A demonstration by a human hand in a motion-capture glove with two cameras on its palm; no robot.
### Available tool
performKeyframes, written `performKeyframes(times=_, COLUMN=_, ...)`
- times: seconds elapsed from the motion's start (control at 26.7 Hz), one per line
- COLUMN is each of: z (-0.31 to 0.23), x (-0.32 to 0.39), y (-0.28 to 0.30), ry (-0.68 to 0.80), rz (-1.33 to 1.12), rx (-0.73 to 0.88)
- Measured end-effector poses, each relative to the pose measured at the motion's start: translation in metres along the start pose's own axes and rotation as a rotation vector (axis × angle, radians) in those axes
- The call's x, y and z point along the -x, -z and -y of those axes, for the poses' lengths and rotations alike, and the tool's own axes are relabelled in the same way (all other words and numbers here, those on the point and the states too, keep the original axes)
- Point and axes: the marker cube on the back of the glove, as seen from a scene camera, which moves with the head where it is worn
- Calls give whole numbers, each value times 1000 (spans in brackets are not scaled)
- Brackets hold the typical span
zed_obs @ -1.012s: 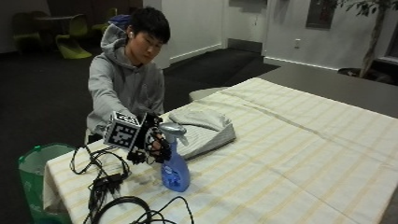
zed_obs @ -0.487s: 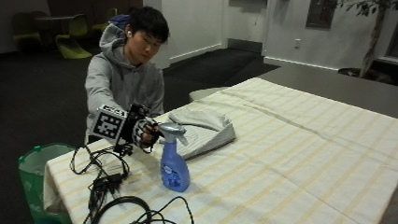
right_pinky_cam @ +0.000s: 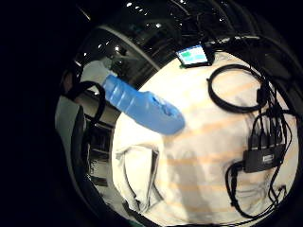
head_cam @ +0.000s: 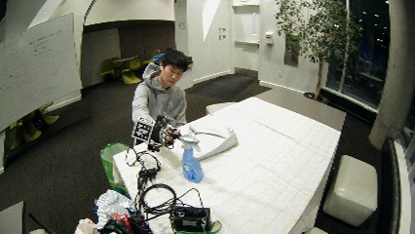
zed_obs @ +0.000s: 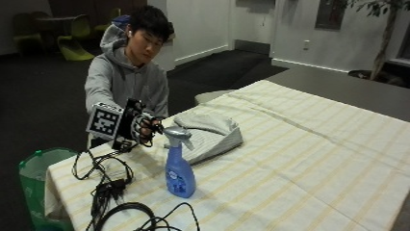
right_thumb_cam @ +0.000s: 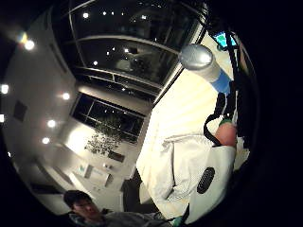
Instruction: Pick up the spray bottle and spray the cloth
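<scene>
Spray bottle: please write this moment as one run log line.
spray bottle: upright on table, not held | right hand: beside its head, apart | cloth: behind bottle

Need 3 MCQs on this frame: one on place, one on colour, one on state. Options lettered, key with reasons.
1. Where is the spray bottle?
A. standing on the table, in front of the folded cloth
B. lying on the cloth
C. in the green bin

2. What colour is the bottle's body?
A. green
B. blue
C. red

3. What is the gloved right hand doing?
A. gripping the bottle's neck
B. pressing the cloth
C. held in the air beside the bottle's trigger head, not holding it

Key: 1 A, it stands upright on the striped tablecloth; 2 B, blue body with a pale trigger head; 3 C, a gap shows between hand and bottle in the outside view.
</scene>
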Motion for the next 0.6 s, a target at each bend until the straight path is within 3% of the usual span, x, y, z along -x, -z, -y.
performKeyframes(times=0.6, z=-13, x=-16, y=3, ry=-87, rz=64, rx=-39)
